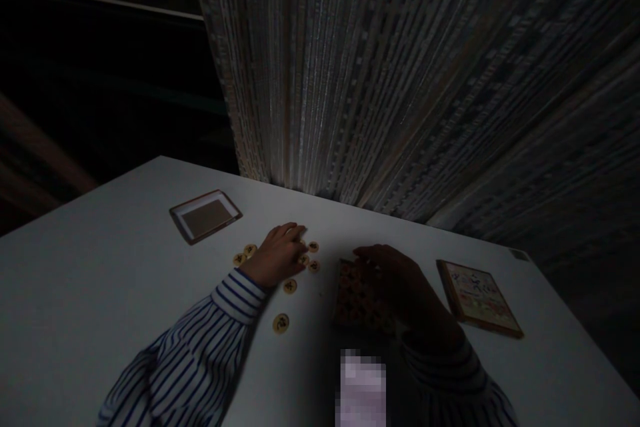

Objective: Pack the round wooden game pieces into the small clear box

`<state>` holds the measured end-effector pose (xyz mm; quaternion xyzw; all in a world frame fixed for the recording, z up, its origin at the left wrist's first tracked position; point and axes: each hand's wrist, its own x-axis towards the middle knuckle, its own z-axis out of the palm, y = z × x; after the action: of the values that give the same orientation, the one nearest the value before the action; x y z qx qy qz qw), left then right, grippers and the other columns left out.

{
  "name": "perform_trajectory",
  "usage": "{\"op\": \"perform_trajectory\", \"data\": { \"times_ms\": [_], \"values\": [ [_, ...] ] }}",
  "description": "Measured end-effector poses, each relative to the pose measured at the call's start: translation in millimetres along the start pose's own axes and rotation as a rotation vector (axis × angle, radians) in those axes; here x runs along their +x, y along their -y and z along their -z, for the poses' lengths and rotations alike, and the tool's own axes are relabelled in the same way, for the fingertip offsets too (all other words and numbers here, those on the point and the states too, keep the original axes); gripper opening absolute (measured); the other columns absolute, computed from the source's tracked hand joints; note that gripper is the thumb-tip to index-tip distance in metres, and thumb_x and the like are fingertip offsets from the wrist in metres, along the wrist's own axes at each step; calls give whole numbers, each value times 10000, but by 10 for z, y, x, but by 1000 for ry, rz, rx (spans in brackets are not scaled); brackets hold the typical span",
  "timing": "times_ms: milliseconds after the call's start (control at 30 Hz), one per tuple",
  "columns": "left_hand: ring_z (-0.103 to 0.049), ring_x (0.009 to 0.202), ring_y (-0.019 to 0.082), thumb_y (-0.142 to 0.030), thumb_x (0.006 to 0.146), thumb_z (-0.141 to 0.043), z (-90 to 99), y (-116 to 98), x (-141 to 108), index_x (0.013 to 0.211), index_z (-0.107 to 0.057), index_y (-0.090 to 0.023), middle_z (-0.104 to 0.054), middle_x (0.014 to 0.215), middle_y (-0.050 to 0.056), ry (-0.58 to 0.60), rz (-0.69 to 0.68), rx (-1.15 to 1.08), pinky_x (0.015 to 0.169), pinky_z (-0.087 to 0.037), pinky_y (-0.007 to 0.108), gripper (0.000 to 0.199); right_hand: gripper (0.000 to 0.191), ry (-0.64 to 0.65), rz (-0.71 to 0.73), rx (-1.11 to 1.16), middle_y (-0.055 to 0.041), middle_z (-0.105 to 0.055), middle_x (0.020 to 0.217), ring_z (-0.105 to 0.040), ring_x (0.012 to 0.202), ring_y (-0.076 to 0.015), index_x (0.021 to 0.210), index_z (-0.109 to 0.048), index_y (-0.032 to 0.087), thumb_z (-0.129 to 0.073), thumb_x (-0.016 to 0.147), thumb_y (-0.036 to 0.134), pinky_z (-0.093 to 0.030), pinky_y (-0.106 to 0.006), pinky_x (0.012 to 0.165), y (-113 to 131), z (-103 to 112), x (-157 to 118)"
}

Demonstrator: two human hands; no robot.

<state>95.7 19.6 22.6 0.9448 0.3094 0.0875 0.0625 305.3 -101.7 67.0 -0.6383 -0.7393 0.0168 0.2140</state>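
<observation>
My left hand [280, 257] reaches over several round xiangqi pieces lying loose on the white table. Its fingers are apart, with the thumb near a piece [313, 266] and the fingertips close to another piece [313, 247]. Two more pieces sit beside the wrist, and a piece [281, 323] lies nearer to me by the sleeve. In deep shadow, my right hand [395, 280] hangs over the left and upper part of a box [336, 320] filled with rows of pieces [357, 297]. Its lower fingers are too dark to tell whether they grip one.
An open shallow tray or lid [206, 216] lies at the back left of the table [125, 267]. On the right is a flat box with a printed top [481, 298]. A small dark card-like item [520, 255] rests at the far right corner. A striped curtain [310, 80] hangs behind.
</observation>
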Motion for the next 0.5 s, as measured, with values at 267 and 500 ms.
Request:
{"op": "perform_trajectory", "data": {
  "times_ms": [267, 500],
  "values": [
    [-387, 1195, 297, -241, 702, -637, 27, -14, -5, 825, -678, -196, -500, 1274, 92, 7, -20, -29, 975, -328, 467, 137, 235, -4, 14, -1, -57, -683, 913, -627, 838, -175, 997, -623, 202, -470, 819, 202, -500, -307, 731, -7, -19, -8],
    [-393, 1194, 302, -233, 715, -628, 35, -20, -11, 836, -685, -193, -529, 1240, 101, -1, -12, -63, 978, -329, 471, 140, 231, 7, 10, -5, -59, -688, 913, -632, 827, -181, 988, -633, 192, -493, 804, 190, -504, -306, 715, 12, -6, 3]
  ]
}}
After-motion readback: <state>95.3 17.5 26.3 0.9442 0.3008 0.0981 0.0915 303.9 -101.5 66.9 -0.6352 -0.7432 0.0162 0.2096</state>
